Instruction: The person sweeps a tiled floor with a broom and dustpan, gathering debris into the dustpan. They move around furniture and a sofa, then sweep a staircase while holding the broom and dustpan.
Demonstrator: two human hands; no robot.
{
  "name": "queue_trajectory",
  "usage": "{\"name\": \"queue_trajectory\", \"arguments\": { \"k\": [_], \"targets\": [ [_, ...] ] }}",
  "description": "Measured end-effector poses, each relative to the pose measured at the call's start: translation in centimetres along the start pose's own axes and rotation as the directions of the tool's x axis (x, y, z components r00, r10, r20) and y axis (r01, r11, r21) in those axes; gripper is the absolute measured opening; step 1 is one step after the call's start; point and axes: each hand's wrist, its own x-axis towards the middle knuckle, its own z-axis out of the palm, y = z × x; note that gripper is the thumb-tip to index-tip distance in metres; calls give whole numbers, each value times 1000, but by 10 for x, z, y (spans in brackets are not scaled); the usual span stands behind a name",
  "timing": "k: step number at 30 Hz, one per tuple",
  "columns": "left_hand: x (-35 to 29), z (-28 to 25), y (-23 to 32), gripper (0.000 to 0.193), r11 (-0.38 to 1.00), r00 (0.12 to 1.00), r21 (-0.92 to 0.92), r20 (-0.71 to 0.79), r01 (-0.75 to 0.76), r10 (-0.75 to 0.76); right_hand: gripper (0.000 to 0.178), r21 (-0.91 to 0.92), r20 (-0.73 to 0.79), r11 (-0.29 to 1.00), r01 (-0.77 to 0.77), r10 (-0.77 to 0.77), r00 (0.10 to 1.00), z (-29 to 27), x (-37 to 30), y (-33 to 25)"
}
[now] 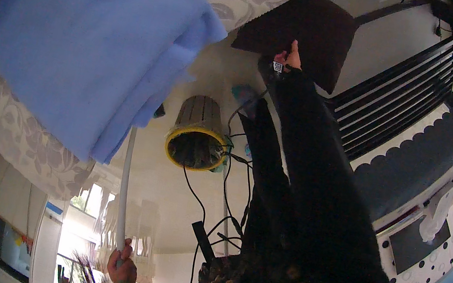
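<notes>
A: Hands in view?
B: We count two. Our left hand [125,268] has its grip closed round one white pole [125,184], left of the bin [200,114]. Our right hand [291,59] is at the lower edge of one dark cushion [323,35]; we cannot tell whether that grip is clamped.
A: Others?
B: One bin, yellow-rimmed, several cables [240,159] beside it. One blue blanket [98,48] over floral cloth [17,136].

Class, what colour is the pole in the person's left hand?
The pole is white to pale grey; the head view shows it best.
</notes>
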Motion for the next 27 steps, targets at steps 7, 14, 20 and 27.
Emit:
{"name": "queue_trajectory", "arguments": {
  "k": [7,14,20,27],
  "targets": [
    [3,-3,9,42,699,900,-579,365,420,-238,35,-901,299,-429,69,-497,815,11,-23,-53],
    [12,-15,2,39,670,819,-518,515,532,-252,27,-795,146,-556,-243,-564,813,69,-94,-112],
    [22,-32,-8,38,541,756,-572,623,616,-201,21,-773,97,-547,-323,-604,791,93,-144,-134],
    [29,-33,-36,28,746,840,-504,525,435,-135,13,-903,344,-429,16,-702,624,70,-162,-142]
  ]
}}
